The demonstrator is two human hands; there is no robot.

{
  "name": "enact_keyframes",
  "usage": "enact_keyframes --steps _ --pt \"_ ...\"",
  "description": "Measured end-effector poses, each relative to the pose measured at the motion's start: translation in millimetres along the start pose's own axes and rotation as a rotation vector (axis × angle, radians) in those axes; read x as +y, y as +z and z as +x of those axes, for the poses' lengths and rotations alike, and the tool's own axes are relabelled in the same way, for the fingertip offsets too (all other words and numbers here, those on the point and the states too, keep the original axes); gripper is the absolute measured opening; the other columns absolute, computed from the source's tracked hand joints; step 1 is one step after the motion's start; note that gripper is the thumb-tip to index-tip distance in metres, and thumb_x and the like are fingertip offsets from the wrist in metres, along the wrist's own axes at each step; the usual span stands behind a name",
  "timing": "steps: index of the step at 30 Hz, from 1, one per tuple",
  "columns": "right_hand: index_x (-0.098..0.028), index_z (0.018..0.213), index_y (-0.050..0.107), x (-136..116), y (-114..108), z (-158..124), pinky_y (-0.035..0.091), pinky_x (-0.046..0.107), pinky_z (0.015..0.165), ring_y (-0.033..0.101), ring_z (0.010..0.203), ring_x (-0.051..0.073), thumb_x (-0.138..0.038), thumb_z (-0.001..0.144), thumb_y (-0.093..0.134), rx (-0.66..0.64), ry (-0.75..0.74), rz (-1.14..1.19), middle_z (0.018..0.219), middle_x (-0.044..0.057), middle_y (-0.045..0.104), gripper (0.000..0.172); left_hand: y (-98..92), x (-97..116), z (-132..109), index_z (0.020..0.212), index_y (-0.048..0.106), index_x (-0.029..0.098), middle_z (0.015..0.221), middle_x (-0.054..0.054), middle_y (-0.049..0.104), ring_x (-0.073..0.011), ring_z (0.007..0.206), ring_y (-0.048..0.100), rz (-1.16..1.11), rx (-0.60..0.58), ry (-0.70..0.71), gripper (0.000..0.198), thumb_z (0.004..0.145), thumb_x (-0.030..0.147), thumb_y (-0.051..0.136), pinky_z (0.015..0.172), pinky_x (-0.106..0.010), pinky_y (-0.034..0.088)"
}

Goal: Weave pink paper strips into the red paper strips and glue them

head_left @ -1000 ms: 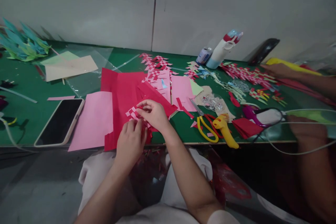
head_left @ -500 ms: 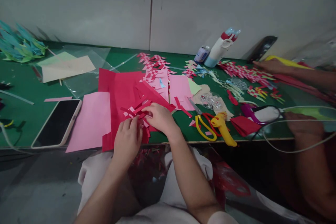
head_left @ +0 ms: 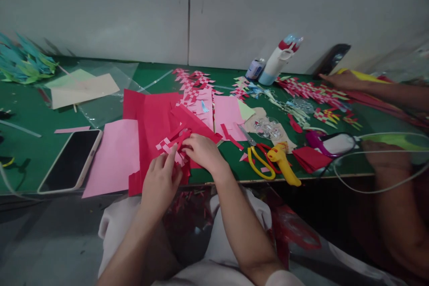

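A small checkered piece of woven pink and red paper strips lies on a large red paper sheet near the table's front edge. My left hand holds this piece at its near side, index finger stretched over it and thumb below. From the right, my right hand pinches a red paper strip at the piece's far side; its fingertips are partly hidden. A pink paper sheet lies left of the red one. More pink paper and longer checkered woven strips lie beyond my hands.
A phone is at the left. Yellow-handled scissors and a yellow glue gun lie right of my hands. A bottle and a can stand by the wall. Another person's hands are at the far right, near a looping cable.
My left index finger has stretched forward, away from the thumb, and more of the checkered piece shows. My right hand has stayed at the red strip. The view has shifted slightly.
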State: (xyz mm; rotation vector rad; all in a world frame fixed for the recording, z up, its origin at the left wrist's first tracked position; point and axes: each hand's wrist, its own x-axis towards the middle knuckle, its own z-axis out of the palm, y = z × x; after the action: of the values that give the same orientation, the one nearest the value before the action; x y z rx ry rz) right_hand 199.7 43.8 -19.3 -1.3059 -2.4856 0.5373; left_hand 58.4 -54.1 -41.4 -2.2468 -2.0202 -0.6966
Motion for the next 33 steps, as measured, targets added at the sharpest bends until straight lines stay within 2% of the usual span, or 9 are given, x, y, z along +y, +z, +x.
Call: enact_keyframes --steps 3,6,10,12,17,20,23,28,33 --pt "-0.021 0.088 0.070 2.2 -1.5 -1.5 0.039 0.027 0.065 0.060 0.081 0.018 -0.022 0.084 0.057 0.012 -0.009 0.040 0.090 0.005 0.063 0.014 -8.4 -3.1 0.4 0.134 0.043 0.013 0.101 -0.014 0.062 -0.0265 0.092 0.057 -0.020 0.087 -0.065 0.047 0.088 0.024 0.044 0.078 -0.039 0.049" --pt "-0.020 0.083 0.068 6.4 -5.3 -4.8 0.038 0.025 0.063 0.058 0.077 0.016 -0.017 0.081 0.055 0.073 0.035 0.098 0.087 0.003 0.064 0.014 -16.2 -16.7 7.8 0.117 0.057 0.012 0.103 -0.016 0.063 -0.0285 0.096 0.056 0.024 0.149 -0.064 0.034 0.088 0.023 0.042 0.083 -0.042 0.047" --pt "-0.019 0.085 0.064 5.3 -10.9 -10.3 0.037 0.024 0.062 0.056 0.072 0.014 -0.014 0.078 0.051 0.223 0.131 0.165 0.086 0.002 0.063 0.015 -14.9 -43.1 23.2 0.116 0.057 0.005 0.107 -0.020 0.064 -0.0307 0.101 0.056 0.109 0.111 -0.012 0.037 0.085 0.021 0.043 0.092 -0.045 0.043" --pt "-0.019 0.089 0.062 -0.8 -9.8 -11.7 0.039 0.024 0.063 0.055 0.071 0.013 -0.012 0.077 0.049 0.256 0.086 0.221 0.084 0.002 0.062 0.018 -10.8 -52.3 28.1 0.118 0.055 0.005 0.108 -0.020 0.065 -0.0307 0.103 0.056 0.107 0.058 -0.001 0.039 0.084 0.022 0.045 0.093 -0.044 0.042" --pt "-0.017 0.095 0.067 -19.7 6.7 -8.9 0.044 0.025 0.080 0.058 0.086 0.014 -0.013 0.082 0.049 0.169 -0.162 0.295 0.095 0.005 0.063 0.023 -6.6 -55.0 28.7 0.124 0.053 0.014 0.113 -0.015 0.066 -0.0325 0.106 0.057 0.110 -0.033 -0.070 0.043 0.084 0.027 0.047 0.090 -0.047 0.042" --pt "-0.015 0.104 0.067 -22.3 16.0 -6.8 0.043 0.028 0.086 0.058 0.094 0.017 -0.010 0.081 0.049 0.086 -0.135 0.235 0.100 0.008 0.063 0.029 -7.6 -51.7 27.7 0.125 0.054 0.016 0.111 -0.014 0.067 -0.0331 0.106 0.058 0.115 -0.042 -0.082 0.043 0.083 0.025 0.047 0.089 -0.049 0.041" --pt "-0.014 0.109 0.065 -20.5 19.0 -7.0 0.043 0.029 0.084 0.057 0.093 0.018 -0.011 0.082 0.051 0.037 -0.088 0.186 0.101 0.009 0.062 0.031 -7.6 -50.8 29.4 0.121 0.055 0.017 0.111 -0.014 0.067 -0.0311 0.103 0.060 0.061 -0.046 -0.086 0.042 0.081 0.020 0.044 0.091 -0.049 0.040" --pt "-0.014 0.102 0.066 -22.1 18.3 -9.0 0.043 0.029 0.080 0.057 0.087 0.018 -0.027 0.088 0.052 0.066 -0.074 0.154 0.093 0.008 0.063 0.023 -9.0 -51.3 33.5 0.123 0.049 0.015 0.106 -0.011 0.067 -0.0253 0.100 0.061 -0.201 0.009 -0.118 0.048 0.076 0.013 0.043 0.094 -0.046 0.042" --pt "-0.013 0.109 0.061 -27.3 22.2 -9.1 0.043 0.034 0.087 0.057 0.097 0.022 -0.046 0.082 0.061 0.101 -0.043 0.168 0.101 0.011 0.063 0.043 -9.0 -52.9 31.3 0.135 0.037 0.015 0.105 -0.010 0.065 -0.0198 0.089 0.064 -0.422 0.006 -0.150 0.058 0.077 0.014 0.044 0.093 -0.046 0.045"
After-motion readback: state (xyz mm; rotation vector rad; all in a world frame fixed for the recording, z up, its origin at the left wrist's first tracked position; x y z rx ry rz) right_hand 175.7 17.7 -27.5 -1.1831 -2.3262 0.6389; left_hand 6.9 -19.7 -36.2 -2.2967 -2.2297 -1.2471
